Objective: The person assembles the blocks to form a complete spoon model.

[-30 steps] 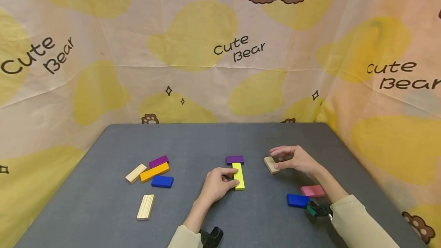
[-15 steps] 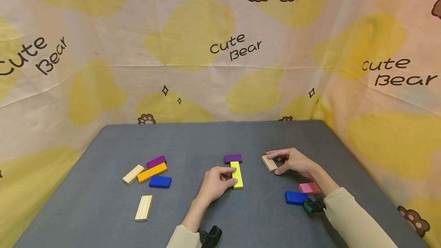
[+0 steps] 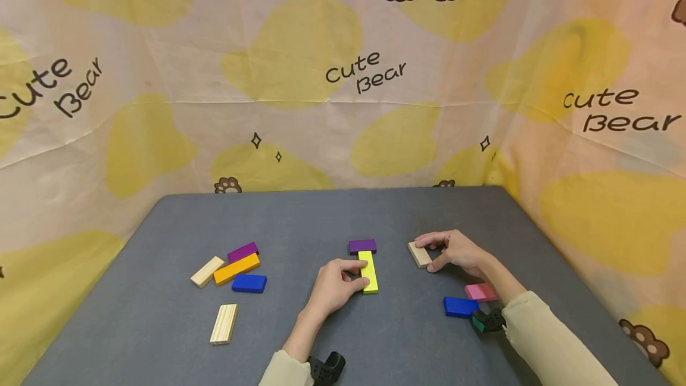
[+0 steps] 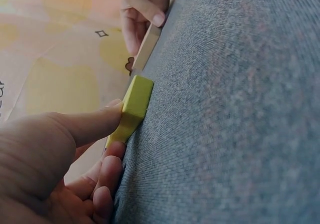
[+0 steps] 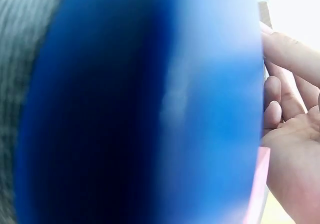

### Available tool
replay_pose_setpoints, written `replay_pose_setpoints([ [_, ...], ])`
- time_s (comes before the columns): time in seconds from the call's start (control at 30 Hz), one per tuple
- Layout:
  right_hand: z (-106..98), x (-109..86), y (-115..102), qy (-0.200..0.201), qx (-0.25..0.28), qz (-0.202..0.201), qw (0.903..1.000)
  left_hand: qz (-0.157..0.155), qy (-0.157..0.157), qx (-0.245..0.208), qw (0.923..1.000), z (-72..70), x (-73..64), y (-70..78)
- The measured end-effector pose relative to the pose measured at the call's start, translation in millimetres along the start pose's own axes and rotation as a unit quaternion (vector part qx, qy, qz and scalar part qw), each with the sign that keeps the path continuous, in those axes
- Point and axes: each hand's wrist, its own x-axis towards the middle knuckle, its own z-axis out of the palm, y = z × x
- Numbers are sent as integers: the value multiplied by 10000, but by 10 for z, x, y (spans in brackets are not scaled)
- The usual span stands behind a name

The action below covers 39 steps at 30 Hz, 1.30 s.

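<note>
My left hand (image 3: 334, 285) pinches a yellow wooden block (image 3: 367, 273) between thumb and fingers, low at the table. The block's far end meets a purple block (image 3: 362, 247) lying crosswise. In the left wrist view, the thumb presses one side of the yellow block (image 4: 136, 102). To the right, my right hand (image 3: 461, 252) spans a plain wooden block (image 3: 419, 255), thumb at its near end and a fingertip at its far end. A blue block (image 5: 215, 109) fills most of the right wrist view, hiding much of the hand's work.
Under my right wrist lie a blue block (image 3: 459, 307) and a pink block (image 3: 480, 292). At left, an orange block (image 3: 237, 268) lies among purple (image 3: 243, 252), blue (image 3: 249, 283) and plain (image 3: 207, 271) ones. Another plain block (image 3: 223, 324) lies nearer on the grey table (image 3: 300, 213).
My right index finger has come down from above onto the far end of the plain block. The left hand keeps its pinch on the yellow block. The head view has shifted slightly.
</note>
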Motion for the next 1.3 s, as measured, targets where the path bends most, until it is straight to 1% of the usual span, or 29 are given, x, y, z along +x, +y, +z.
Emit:
replay_pose_setpoints([
  [0.23,24,0,-3,31,12,29,10000,19,30,-5,10000,1,-13,-15],
  [0.73,59,19,8,68,32,74,9999,-80,14,1,10000,-11,-11,-26],
  [0.83,75,18,-19,174,-6,161,9997,-73,11,-15,10000,-16,-5,-26],
  [0.93,119,-10,-99,344,-100,226,9991,-80,-18,-31,10000,-17,5,-28],
  [1.03,239,-77,-234,554,-188,234,9980,-64,-45,-22,10000,-13,19,-33],
  [1.13,451,-188,-389,700,-141,169,9973,-62,-58,-22,10000,-9,27,-30],
  [1.2,617,-285,-493,740,-13,92,9972,-63,-45,-14,10000,-8,29,-25],
  [1.3,848,-443,-622,791,470,82,9957,-59,-5,1,10000,-8,29,-12],
])
